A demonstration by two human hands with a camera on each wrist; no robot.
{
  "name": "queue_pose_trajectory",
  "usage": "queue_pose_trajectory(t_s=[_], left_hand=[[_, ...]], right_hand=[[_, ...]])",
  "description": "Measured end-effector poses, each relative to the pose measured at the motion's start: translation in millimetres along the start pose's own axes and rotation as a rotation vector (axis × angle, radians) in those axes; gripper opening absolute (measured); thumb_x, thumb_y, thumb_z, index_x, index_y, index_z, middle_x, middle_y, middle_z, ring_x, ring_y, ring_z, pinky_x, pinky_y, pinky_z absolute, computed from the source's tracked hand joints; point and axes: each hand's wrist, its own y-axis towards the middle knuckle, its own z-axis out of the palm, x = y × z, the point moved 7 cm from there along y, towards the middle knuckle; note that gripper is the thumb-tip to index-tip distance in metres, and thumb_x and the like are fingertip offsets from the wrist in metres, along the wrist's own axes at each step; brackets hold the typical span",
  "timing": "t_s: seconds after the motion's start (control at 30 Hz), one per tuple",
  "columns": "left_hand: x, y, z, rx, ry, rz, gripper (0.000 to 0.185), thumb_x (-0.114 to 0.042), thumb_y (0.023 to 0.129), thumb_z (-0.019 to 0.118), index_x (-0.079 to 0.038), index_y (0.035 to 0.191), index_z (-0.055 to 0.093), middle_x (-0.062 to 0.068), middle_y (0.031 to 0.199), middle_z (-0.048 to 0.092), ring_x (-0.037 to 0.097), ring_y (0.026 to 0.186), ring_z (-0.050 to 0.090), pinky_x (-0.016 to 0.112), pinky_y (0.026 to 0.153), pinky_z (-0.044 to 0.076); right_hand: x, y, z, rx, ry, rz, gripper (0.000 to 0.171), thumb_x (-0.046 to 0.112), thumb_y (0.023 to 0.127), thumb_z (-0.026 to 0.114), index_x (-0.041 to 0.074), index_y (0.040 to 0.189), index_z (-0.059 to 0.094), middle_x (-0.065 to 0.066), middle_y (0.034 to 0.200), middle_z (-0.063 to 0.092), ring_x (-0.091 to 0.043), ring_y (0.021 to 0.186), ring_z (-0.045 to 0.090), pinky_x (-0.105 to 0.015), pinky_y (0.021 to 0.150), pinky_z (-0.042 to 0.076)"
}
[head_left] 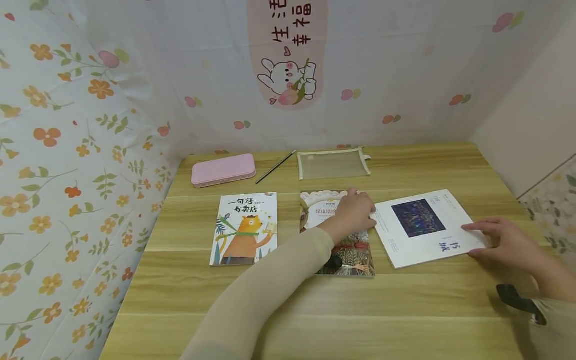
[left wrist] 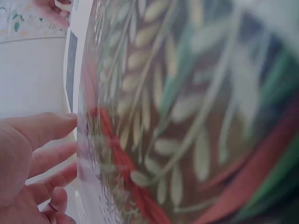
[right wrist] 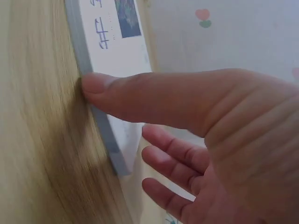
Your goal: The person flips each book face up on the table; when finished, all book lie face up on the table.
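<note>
A white book (head_left: 387,240) with a dark square picture lies slightly turned on the table at the right. My right hand (head_left: 508,247) holds its lower right corner, thumb at the near edge and index finger over the cover. In the right wrist view the thumb (right wrist: 100,86) presses the book's edge, while several other fingers extend loosely. My left hand (head_left: 353,212) lies over the upper part of a picture book (head_left: 346,260) with plants on its cover. Its fingertips are at the white book's left edge, fingers fairly straight. A cat picture book (head_left: 245,235) lies further left.
Along the back of the table are a pink pencil case (head_left: 223,170), a dark pencil (head_left: 275,167) and a mesh zip pouch (head_left: 333,165). Patterned cloth (head_left: 207,70) hangs behind and at the left. A black strap (head_left: 515,298) is on my right wrist.
</note>
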Motion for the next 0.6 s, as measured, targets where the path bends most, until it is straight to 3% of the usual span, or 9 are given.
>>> queue_pose_trajectory(t_s=[0.13, 0.2, 0.27, 0.33, 0.4, 0.47, 0.6], left_hand=[[-4.9, -6.9, -0.6, 0.001, 0.004, 0.011, 0.029, -0.043, 0.099, 0.067, -0.034, 0.126, 0.074, -0.013, 0.13, 0.064, 0.013, 0.116, 0.047, 0.022, 0.083, 0.044], [-6.4, -9.8, -0.4, 0.002, 0.006, 0.011, 0.029, -0.042, 0.098, 0.067, -0.036, 0.126, 0.073, -0.013, 0.129, 0.064, 0.012, 0.112, 0.046, 0.021, 0.079, 0.043], [-7.4, -11.8, -0.1, -0.002, 0.002, 0.011, 0.03, -0.041, 0.098, 0.068, -0.037, 0.126, 0.073, -0.013, 0.128, 0.065, 0.012, 0.108, 0.046, 0.02, 0.076, 0.042], [-7.6, -12.8, 1.1, -0.008, -0.016, 0.004, 0.03, -0.039, 0.097, 0.069, -0.037, 0.126, 0.073, -0.013, 0.128, 0.066, 0.012, 0.104, 0.047, 0.02, 0.072, 0.042], [-7.9, -13.3, 2.7, -0.016, -0.037, -0.001, 0.031, -0.037, 0.096, 0.069, -0.037, 0.127, 0.073, -0.014, 0.128, 0.068, 0.012, 0.101, 0.048, 0.021, 0.069, 0.041], [-8.3, -14.4, 4.8, -0.016, -0.068, -0.008, 0.032, -0.035, 0.096, 0.069, -0.037, 0.128, 0.072, -0.015, 0.128, 0.069, 0.012, 0.097, 0.047, 0.021, 0.066, 0.04], [-11.6, -18.1, 8.3, -0.01, -0.103, 0.007, 0.032, -0.03, 0.096, 0.069, -0.038, 0.127, 0.072, -0.017, 0.126, 0.071, 0.012, 0.092, 0.045, 0.022, 0.061, 0.039]], right_hand=[[-6.4, 2.1, -3.4, -0.008, 0.002, -0.007, 0.059, 0.014, 0.066, 0.096, -0.001, 0.119, 0.073, -0.04, 0.121, 0.06, -0.052, 0.106, 0.053, -0.029, 0.083, 0.035], [-9.2, 2.9, -4.4, -0.005, 0.006, 0.001, 0.057, 0.013, 0.069, 0.095, 0.0, 0.12, 0.073, -0.04, 0.122, 0.06, -0.052, 0.107, 0.054, -0.024, 0.08, 0.033], [-11.6, 4.1, -4.6, -0.003, 0.02, 0.014, 0.053, 0.01, 0.073, 0.092, -0.001, 0.121, 0.071, -0.041, 0.124, 0.057, -0.054, 0.109, 0.051, -0.031, 0.084, 0.037], [-12.6, 6.4, -4.2, -0.006, 0.038, 0.016, 0.048, 0.006, 0.077, 0.088, -0.003, 0.121, 0.07, -0.041, 0.127, 0.054, -0.057, 0.113, 0.048, -0.049, 0.092, 0.04], [-12.7, 9.3, -4.6, -0.024, 0.041, 0.012, 0.043, 0.003, 0.081, 0.084, -0.005, 0.121, 0.069, -0.042, 0.129, 0.053, -0.059, 0.115, 0.045, -0.068, 0.094, 0.036], [-13.1, 12.9, -5.2, -0.046, 0.019, -0.008, 0.039, 0.001, 0.083, 0.082, -0.007, 0.119, 0.07, -0.042, 0.128, 0.053, -0.06, 0.115, 0.045, -0.074, 0.094, 0.033], [-15.2, 21.4, -7.6, -0.067, -0.045, -0.032, 0.037, 0.001, 0.081, 0.083, -0.006, 0.115, 0.072, -0.043, 0.123, 0.058, -0.06, 0.111, 0.05, -0.071, 0.089, 0.038]])
